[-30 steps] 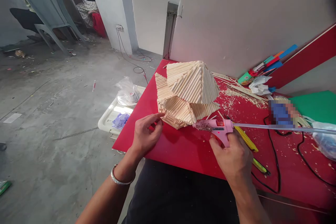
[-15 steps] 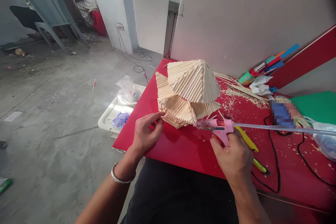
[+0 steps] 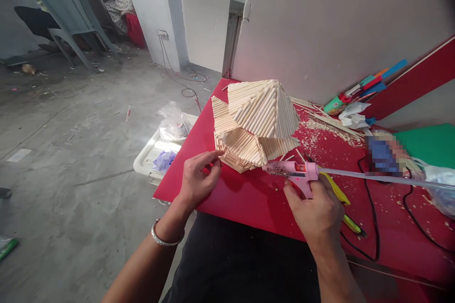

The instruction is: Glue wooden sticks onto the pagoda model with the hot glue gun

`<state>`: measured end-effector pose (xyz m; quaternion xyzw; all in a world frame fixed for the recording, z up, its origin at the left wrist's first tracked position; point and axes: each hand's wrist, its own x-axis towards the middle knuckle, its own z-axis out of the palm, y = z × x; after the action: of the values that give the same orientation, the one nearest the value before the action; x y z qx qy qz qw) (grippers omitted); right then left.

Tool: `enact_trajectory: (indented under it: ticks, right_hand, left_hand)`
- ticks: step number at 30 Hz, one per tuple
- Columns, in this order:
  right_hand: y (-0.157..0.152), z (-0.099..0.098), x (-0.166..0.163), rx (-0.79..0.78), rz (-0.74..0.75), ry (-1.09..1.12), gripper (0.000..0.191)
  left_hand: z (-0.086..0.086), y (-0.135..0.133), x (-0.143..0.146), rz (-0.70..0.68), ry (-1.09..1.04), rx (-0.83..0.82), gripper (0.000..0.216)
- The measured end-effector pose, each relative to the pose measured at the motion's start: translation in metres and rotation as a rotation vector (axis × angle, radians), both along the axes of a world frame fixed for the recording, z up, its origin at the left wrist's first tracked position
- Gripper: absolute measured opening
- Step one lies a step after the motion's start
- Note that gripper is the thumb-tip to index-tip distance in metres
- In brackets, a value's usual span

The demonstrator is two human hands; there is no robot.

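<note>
right now the right hand (image 3: 316, 213) has its grip closed round the handle of the pink glue gun (image 3: 296, 173). the nozzle points left and almost touches the lower edge of the stick model (image 3: 256, 123). the model stands on the red worktop (image 3: 245, 199), near its left edge, with a cone of sticks on top of a wider stick base. the left hand (image 3: 197, 177) rests on the worktop just beside the base, index tip touching its lowest course. its grip is narrow, thumb close to the fingers, and whether it pinches a loose stick i cannot tell.

to glue well here, i judge the nozzle should meet the joint itself, not the face of the sticks. the trigger wants a short, light squeeze so the bead is small and hidden. the left hand should brace the base low down with fingers clear of the nozzle line, since hot glue burns and the model looks light enough to slide. the long clear glue rod (image 3: 373, 176) sticks out far to the right, over the black cord (image 3: 373, 227) and a yellow cutter (image 3: 336, 190), so swinging the gun could snag them. shavings (image 3: 320, 132) lie behind the model, so the joint is better kept free of dust.
</note>
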<state>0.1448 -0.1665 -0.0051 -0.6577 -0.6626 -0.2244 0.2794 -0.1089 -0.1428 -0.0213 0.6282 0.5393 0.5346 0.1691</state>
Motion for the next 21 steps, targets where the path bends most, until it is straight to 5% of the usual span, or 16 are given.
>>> enact_trajectory:
  ticks: [21]
  right_hand:
    - [0.0, -0.001, 0.011, 0.091, 0.06, 0.0, 0.031]
  left_hand:
    - [0.001, 0.001, 0.0, -0.003, 0.005, 0.026, 0.023]
